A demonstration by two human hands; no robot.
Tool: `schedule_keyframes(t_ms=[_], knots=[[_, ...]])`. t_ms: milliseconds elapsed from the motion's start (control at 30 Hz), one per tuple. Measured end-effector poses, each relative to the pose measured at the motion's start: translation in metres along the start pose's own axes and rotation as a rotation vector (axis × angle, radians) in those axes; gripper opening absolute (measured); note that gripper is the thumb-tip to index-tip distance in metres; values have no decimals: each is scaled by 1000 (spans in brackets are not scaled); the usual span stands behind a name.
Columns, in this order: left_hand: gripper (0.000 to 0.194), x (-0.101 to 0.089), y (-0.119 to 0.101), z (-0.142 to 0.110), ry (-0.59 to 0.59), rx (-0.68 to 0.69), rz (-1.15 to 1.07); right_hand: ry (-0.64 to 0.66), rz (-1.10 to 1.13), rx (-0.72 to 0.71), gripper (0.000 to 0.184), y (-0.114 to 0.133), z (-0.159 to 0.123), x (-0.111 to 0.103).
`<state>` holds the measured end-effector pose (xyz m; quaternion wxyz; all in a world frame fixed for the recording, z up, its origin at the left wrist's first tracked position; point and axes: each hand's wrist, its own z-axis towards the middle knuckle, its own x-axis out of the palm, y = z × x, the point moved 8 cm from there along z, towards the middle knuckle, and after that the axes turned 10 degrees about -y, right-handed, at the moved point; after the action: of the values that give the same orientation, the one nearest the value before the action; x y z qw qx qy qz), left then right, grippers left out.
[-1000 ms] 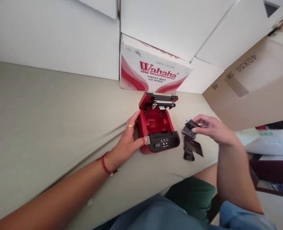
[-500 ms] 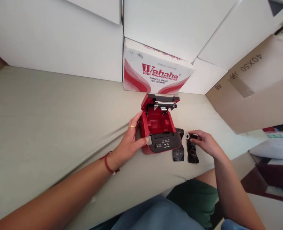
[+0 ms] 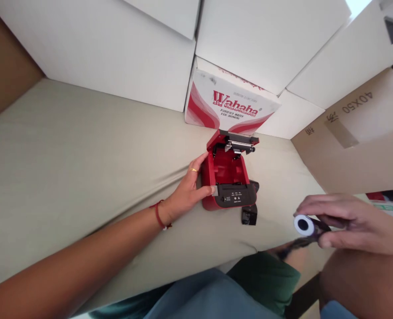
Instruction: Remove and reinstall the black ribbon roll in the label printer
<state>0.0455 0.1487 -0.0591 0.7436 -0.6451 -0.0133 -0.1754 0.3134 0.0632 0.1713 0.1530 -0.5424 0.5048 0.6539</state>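
A small red and black label printer (image 3: 210,199) stands on the cloth with its lid (image 3: 239,139) swung up and its red inner bay bare. My left hand (image 3: 198,186) grips its left side, thumb on the grey tab at the front corner and fingers along the side wall. Off to the right, my right hand (image 3: 343,221) pinches a paper roll (image 3: 304,225) with a white end face and a dark core; a dark glossy strip trails from it. Another black glossy strip (image 3: 249,215) lies beside the printer, partly hidden by it.
White boxes (image 3: 116,53) line the back, along with a Wahaha water carton (image 3: 231,106) right behind the printer. A large brown carton (image 3: 359,119) stands at the right. Pale green cloth (image 3: 100,146) covers the surface, with my knee in green shorts (image 3: 266,279) below its front edge.
My right hand has lifted the roll and its strip off the cloth and brought it right and closer to me. My left hand keeps its hold on the printer. The view has shifted slightly.
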Motion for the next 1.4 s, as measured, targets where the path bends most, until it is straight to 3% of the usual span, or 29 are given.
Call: schedule_keyframes(t_ms=[33,100,200,267,400,700,900,1067,1167,1233,1300,1400], knots=[[106,0,0,0,-2,6,3,104,95,-59,34,17,11,7],[106,0,0,1,-1,21,4,63,94,-71,29,33,47,18],[107,1,1,2,1,24,6,-167,-264,102,27,30,104,43],[108,1,1,3,-3,27,12,-171,-496,229,32,27,128,67],[106,0,-2,3,-5,52,20,-51,-693,349,39,23,152,97],[107,0,-4,2,10,44,12,0,-687,324,34,5,184,103],[107,-1,-4,2,6,52,13,26,-624,269,40,5,194,109],[106,-1,-4,2,6,35,11,-17,-479,242,55,3,187,104],[106,-1,-3,2,2,34,7,-61,-276,234,54,1,172,99],[108,-1,-1,2,3,27,8,-127,-189,204,39,2,156,95],[109,-1,-1,3,11,32,8,-228,-118,109,26,8,136,89],[107,-1,-3,2,14,52,21,-340,-40,-86,27,21,105,86]])
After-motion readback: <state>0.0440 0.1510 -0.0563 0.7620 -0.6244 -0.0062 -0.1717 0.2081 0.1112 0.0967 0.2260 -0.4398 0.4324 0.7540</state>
